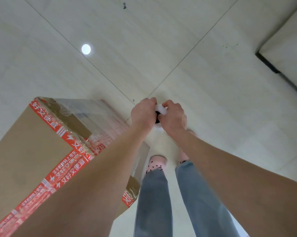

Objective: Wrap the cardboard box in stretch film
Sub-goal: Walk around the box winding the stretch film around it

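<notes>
Head view: bunched stretch film [161, 109] is pinched by the left grip [143, 113] and right grip [174, 117], near the cardboard box [28, 146].

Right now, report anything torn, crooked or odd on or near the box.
The brown tape on the cardboard box top is ragged-edged and wrinkled under the stretch film, which covers only the far end. A dark smudge marks the floor beyond. Left hand and right hand grip bunched film.

Matt cardboard box [29, 151] (glossy film [93, 115])
</notes>
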Demonstrator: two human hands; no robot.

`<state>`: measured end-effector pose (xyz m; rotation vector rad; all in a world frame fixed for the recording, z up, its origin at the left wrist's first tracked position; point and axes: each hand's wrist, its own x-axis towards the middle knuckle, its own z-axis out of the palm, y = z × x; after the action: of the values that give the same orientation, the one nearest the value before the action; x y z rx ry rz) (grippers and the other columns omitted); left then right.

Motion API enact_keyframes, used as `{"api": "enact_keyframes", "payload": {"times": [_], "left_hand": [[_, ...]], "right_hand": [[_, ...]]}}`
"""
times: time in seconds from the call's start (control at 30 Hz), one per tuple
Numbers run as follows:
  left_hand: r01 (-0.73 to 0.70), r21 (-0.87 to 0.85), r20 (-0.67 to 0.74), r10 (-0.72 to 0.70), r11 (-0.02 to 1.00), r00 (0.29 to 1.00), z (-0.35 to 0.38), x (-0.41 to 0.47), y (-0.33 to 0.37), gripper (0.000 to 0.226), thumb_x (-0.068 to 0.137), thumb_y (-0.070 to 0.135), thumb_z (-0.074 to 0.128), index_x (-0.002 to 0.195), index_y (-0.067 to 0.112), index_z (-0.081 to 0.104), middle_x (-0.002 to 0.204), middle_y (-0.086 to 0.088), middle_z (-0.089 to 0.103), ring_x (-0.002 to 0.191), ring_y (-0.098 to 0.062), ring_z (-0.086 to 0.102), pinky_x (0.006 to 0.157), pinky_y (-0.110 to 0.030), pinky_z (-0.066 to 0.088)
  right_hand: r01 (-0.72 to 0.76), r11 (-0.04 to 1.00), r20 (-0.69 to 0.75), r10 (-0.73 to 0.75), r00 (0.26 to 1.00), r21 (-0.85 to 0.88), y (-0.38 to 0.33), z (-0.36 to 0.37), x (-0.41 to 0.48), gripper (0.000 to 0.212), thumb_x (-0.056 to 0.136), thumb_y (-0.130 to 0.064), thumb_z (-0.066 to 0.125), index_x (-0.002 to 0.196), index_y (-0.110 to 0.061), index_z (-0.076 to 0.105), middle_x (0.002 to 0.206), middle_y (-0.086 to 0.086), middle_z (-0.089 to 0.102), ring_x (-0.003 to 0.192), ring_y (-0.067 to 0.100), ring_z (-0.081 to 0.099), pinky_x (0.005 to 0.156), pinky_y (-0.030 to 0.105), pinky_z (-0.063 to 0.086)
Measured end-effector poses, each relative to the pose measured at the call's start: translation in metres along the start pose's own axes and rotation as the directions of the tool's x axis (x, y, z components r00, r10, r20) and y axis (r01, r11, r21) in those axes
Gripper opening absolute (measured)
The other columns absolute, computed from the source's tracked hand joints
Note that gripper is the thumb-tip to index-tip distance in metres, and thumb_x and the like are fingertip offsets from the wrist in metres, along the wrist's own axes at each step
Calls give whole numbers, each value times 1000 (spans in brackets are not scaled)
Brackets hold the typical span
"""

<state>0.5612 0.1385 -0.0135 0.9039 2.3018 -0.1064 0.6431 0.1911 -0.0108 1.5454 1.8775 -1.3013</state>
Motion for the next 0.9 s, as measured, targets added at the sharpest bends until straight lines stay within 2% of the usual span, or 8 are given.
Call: {"api": "enact_keyframes", "payload": {"times": [0.13, 0.23, 0.43, 0.5, 0.6, 0.7, 0.83, 0.9], "left_hand": [[91, -80, 7, -91, 993, 996, -3, 7, -8, 16, 85, 14, 49, 97, 10, 59, 89, -5, 60, 78, -25, 54, 61, -31, 37], [172, -189, -7, -177, 967, 984, -6, 9, -15, 13, 84, 17, 52, 93, 10, 58, 80, -1, 54, 76, -23, 53, 61, -30, 36], [340, -350, -56, -382, 873, 923, -25, 22, -51, 9, 80, 17, 58, 87, 13, 54, 78, -1, 55, 75, -24, 52, 62, -30, 37], [404, -392, -25, -449, 826, 893, -29, 27, -66, 10, 80, 17, 59, 87, 13, 53, 76, -1, 54, 76, -24, 52, 60, -28, 37], [473, -475, 63, -508, 742, 859, -27, 29, -83, 16, 81, 22, 60, 89, 9, 55, 76, -5, 60, 77, -28, 60, 50, -28, 34], [495, -519, 117, -516, 697, 849, -26, 28, -91, 20, 81, 24, 63, 90, 7, 57, 84, -11, 65, 75, -27, 62, 47, -26, 34], [528, -504, 122, -549, 684, 827, -29, 31, -90, 23, 84, 24, 63, 93, 4, 60, 82, -9, 60, 73, -26, 57, 44, -26, 29], [535, -507, 111, -564, 676, 818, -29, 32, -89, 26, 84, 25, 63, 96, 2, 61, 86, -10, 61, 74, -26, 55, 48, -27, 31]], "right_hand": [[82, 994, 23, -80, 997, -74, -8, -1, 8, 34, 88, -19, 50, 119, -29, 57, 119, -1, 51, 97, 24, 57, 68, 29, 40], [151, 984, 44, -148, 988, -94, -19, 1, 16, 36, 86, -16, 45, 116, -30, 59, 116, -3, 53, 103, 24, 55, 71, 28, 36], [272, 962, 34, -272, 962, 18, -57, 13, 20, 41, 86, -9, 47, 122, -27, 56, 121, -5, 55, 106, 19, 55, 79, 25, 39], [260, 965, 36, -261, 965, 39, -67, 20, 21, 39, 88, -15, 52, 126, -26, 52, 123, -2, 54, 105, 21, 56, 81, 29, 43], [216, 975, 124, -220, 968, 45, -78, 28, 24, 42, 90, -22, 55, 131, -26, 47, 121, 3, 57, 105, 24, 56, 85, 35, 47], [186, 981, 156, -191, 969, 46, -89, 27, 28, 39, 87, -12, 54, 124, -26, 53, 110, 1, 60, 93, 23, 57, 74, 28, 44], [159, 986, 156, -164, 974, 47, -99, 28, 28, 40, 85, -7, 53, 121, -24, 56, 111, 2, 61, 89, 23, 54, 75, 27, 43], [157, 986, 155, -163, 974, 50, -101, 29, 28, 40, 85, -6, 51, 120, -23, 57, 112, 3, 61, 88, 22, 53, 75, 28, 43]]}}
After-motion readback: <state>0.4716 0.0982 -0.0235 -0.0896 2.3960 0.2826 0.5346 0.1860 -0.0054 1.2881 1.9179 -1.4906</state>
